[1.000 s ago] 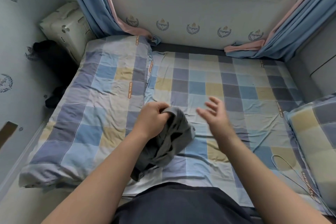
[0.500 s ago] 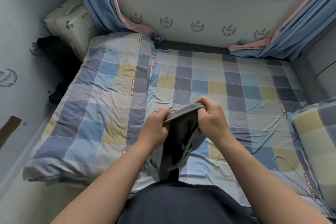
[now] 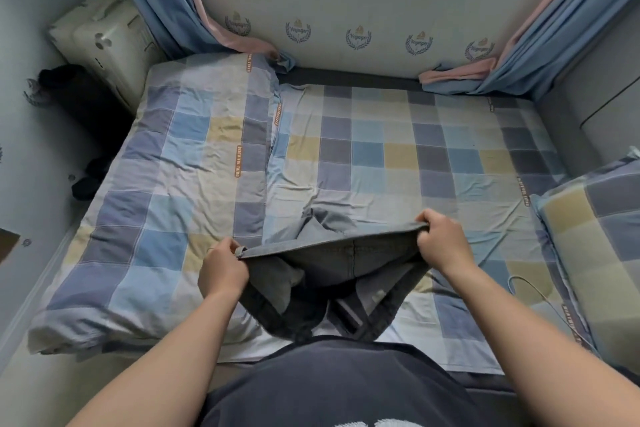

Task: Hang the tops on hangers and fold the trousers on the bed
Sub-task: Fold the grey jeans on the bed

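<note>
Suitcase (image 3: 104, 42) sits in the far left corner, and a checked duvet (image 3: 166, 184) lies folded along the left side of the bed (image 3: 415, 156). Moving right, the left hand (image 3: 223, 269) has its fingers curled tight round the left end of the waistband of the grey trousers (image 3: 339, 260). They're stretched between both hands over the near middle of the bed. The right hand (image 3: 443, 244) grips the other end, fingers clenched on the fabric. Further right there's a thin cable (image 3: 540, 295) on the sheet and a checked pillow (image 3: 602, 236) at the right edge.
</note>
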{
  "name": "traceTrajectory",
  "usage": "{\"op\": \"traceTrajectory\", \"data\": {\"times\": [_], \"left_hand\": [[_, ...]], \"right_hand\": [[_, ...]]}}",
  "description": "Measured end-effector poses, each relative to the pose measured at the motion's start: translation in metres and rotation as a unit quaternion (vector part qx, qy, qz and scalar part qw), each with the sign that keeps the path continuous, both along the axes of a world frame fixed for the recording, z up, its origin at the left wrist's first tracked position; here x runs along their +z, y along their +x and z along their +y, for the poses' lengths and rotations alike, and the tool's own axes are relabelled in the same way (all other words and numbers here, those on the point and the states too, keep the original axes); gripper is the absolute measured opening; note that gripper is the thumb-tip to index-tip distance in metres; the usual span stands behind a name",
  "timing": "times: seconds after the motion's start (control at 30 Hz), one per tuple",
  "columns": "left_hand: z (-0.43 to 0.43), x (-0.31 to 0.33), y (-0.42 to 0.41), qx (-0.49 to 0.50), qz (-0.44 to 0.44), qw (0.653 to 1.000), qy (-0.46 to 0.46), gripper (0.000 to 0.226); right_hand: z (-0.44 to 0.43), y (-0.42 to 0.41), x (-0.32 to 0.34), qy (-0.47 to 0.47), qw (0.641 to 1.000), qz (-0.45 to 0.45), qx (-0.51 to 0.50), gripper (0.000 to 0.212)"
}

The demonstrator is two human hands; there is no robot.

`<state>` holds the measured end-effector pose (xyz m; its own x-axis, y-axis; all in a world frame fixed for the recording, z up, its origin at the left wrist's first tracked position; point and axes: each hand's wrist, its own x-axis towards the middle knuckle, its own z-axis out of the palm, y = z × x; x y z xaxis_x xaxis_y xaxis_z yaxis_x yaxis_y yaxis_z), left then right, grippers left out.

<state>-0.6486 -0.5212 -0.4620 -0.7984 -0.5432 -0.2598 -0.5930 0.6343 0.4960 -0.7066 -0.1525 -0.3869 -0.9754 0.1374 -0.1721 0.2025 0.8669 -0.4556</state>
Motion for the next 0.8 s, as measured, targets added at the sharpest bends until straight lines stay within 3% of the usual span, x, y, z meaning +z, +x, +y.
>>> {"op": "traceTrajectory", "data": {"times": [0.17,0.27,0.37,0.43,0.5,0.57,0.67,0.73,0.8], "left_hand": [[-0.020,-0.002,0.007,-0.010,-0.062,0.997,-0.040,0.024],[-0.030,-0.009,0.019,0.011,-0.075,0.996,-0.046,0.021],[-0.038,-0.017,0.029,0.060,-0.078,0.995,-0.027,0.017],[-0.043,-0.019,0.031,0.091,-0.108,0.990,0.011,0.016],[-0.046,-0.019,0.028,0.148,-0.121,0.976,0.108,0.018],[-0.044,-0.015,0.023,0.217,-0.135,0.931,0.262,0.026],[-0.035,0.000,0.018,0.289,-0.123,0.835,0.451,0.028],[-0.034,0.005,0.014,0.282,-0.105,0.813,0.498,0.028],[-0.034,0.009,0.013,0.239,-0.101,0.822,0.507,0.028]], "right_hand": [[0.036,0.024,-0.051,0.132,0.985,-0.107,-0.038,0.022],[0.044,0.036,-0.063,0.117,0.983,-0.109,-0.091,0.025],[0.043,0.039,-0.067,0.065,0.978,-0.124,-0.156,0.042],[0.037,0.038,-0.068,-0.039,0.964,-0.141,-0.221,0.059],[0.029,0.034,-0.067,-0.194,0.919,-0.161,-0.302,0.064],[0.023,0.032,-0.059,-0.315,0.863,-0.197,-0.342,0.052],[0.016,0.031,-0.046,-0.437,0.784,-0.254,-0.360,0.024],[0.019,0.032,-0.046,-0.509,0.738,-0.258,-0.361,0.021],[0.025,0.031,-0.045,-0.559,0.718,-0.245,-0.335,0.018]]}}
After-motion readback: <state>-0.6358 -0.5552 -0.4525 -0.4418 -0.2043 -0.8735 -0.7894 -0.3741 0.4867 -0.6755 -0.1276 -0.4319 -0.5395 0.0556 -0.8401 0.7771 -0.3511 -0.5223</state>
